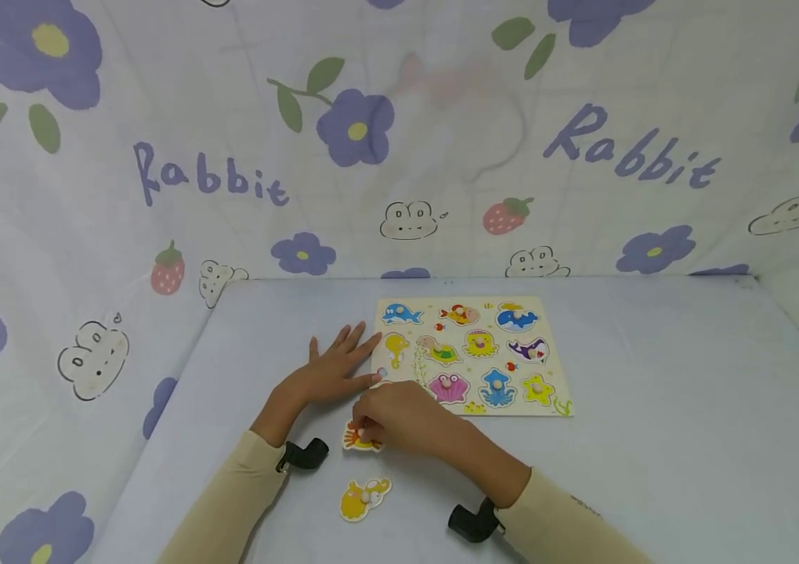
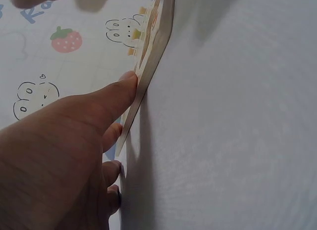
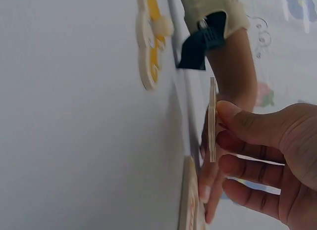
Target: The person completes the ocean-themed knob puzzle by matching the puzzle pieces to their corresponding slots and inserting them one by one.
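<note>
My right hand (image 1: pixel 410 419) pinches an orange crab puzzle piece (image 1: pixel 352 439) by thumb and fingers. In the right wrist view this piece (image 3: pixel 212 121) shows edge-on, lifted off the table. A wooden sea-animal puzzle board (image 1: pixel 473 366) lies just beyond. My left hand (image 1: pixel 332 374) is spread at the board's left side, and its thumb touches the board's edge (image 2: pixel 153 52) in the left wrist view. Knobbed pieces sit in the board, among them a pink shell (image 1: pixel 448 387), a blue squid (image 1: pixel 497 388) and a yellow starfish (image 1: pixel 537 389). The right hand hides the board's near left corner.
A loose yellow-and-white piece (image 1: pixel 353 501) with a knob lies on the white table (image 1: pixel 653 439), nearer to me than the crab. Patterned cloth (image 1: pixel 442 172) hangs behind the table and along its sides. Each wrist wears a black camera mount (image 1: pixel 473 523).
</note>
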